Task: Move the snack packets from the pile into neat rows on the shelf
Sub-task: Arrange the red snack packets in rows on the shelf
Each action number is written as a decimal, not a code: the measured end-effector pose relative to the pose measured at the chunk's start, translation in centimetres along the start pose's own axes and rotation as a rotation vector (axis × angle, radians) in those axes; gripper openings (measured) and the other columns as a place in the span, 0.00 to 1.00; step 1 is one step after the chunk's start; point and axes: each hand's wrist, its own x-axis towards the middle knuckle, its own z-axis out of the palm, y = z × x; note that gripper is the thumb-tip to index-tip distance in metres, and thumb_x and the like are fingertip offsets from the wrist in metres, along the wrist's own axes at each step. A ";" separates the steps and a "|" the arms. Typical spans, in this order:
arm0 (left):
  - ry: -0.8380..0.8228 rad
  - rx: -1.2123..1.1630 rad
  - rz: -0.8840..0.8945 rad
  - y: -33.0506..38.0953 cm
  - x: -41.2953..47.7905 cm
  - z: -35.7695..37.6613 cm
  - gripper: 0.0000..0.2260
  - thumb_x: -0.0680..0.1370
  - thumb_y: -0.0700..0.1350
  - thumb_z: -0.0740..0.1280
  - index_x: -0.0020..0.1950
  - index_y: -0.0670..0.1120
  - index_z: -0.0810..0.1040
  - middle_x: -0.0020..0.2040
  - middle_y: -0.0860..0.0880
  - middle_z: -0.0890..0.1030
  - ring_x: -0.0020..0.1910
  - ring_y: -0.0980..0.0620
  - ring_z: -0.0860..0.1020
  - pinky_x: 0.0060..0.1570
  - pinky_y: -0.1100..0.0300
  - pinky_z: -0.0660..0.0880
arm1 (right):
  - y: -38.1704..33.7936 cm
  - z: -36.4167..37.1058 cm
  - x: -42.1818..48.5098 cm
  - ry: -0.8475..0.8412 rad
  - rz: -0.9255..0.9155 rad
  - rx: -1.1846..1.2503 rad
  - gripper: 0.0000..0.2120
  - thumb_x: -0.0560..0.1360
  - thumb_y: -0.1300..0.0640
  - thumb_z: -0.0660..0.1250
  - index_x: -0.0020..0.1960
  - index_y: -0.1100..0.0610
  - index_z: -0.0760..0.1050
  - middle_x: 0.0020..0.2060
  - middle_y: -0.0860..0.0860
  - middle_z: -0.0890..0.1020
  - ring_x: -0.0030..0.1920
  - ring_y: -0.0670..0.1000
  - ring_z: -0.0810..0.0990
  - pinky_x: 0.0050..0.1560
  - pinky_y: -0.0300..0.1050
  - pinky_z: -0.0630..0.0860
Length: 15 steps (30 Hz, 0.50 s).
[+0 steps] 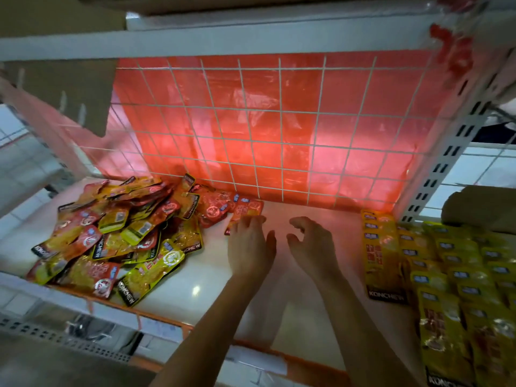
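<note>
A loose pile of red and yellow snack packets (120,233) covers the left part of the white shelf (301,275). At the pile's right edge lies a red packet (247,209); the fingertips of my left hand (250,247) rest flat on its near end. My right hand (311,243) hovers just to the right with fingers loosely curled and holds nothing. Yellow packets (382,258) lie in overlapping rows on the shelf's right side.
A white wire grid with red plastic behind it (279,129) closes the back of the shelf. A perforated white upright (446,152) stands at the right. Another shelf board (195,43) runs overhead. An orange strip (167,317) edges the shelf's front.
</note>
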 end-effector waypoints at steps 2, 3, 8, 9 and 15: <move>0.082 0.059 0.008 -2.2 0.7 -0.7 0.16 0.72 0.46 0.72 0.58 0.43 0.78 0.57 0.41 0.78 0.55 0.39 0.75 0.51 0.48 0.74 | -1.1 1.7 0.4 -0.045 -0.037 -0.058 0.18 0.76 0.58 0.66 0.66 0.54 0.74 0.65 0.51 0.76 0.65 0.52 0.74 0.67 0.42 0.66; 0.117 0.081 0.001 -3.4 1.3 -1.0 0.16 0.70 0.45 0.73 0.55 0.41 0.79 0.54 0.40 0.78 0.52 0.38 0.75 0.49 0.47 0.74 | -1.7 2.6 0.7 -0.058 -0.059 -0.079 0.18 0.76 0.57 0.65 0.66 0.54 0.73 0.65 0.51 0.76 0.65 0.52 0.73 0.66 0.42 0.66; 0.179 0.174 -0.047 -7.7 3.7 -3.3 0.18 0.72 0.54 0.68 0.48 0.38 0.78 0.49 0.37 0.78 0.48 0.36 0.75 0.43 0.47 0.74 | -4.4 6.2 2.1 -0.089 -0.111 -0.197 0.18 0.75 0.56 0.65 0.64 0.56 0.74 0.57 0.58 0.79 0.57 0.59 0.76 0.57 0.48 0.71; 0.182 0.193 -0.065 -8.5 4.1 -3.8 0.19 0.72 0.55 0.67 0.48 0.38 0.78 0.48 0.37 0.78 0.47 0.36 0.75 0.42 0.48 0.74 | -4.8 7.0 2.4 -0.075 -0.109 -0.222 0.18 0.74 0.56 0.65 0.63 0.56 0.74 0.55 0.59 0.79 0.55 0.60 0.77 0.55 0.48 0.72; 0.057 0.116 0.016 -11.0 5.6 -4.2 0.11 0.70 0.38 0.68 0.52 0.39 0.79 0.46 0.37 0.78 0.45 0.36 0.76 0.41 0.48 0.72 | -7.2 10.5 3.3 0.008 -0.027 -0.260 0.24 0.74 0.46 0.63 0.66 0.57 0.68 0.62 0.57 0.72 0.58 0.61 0.73 0.56 0.51 0.71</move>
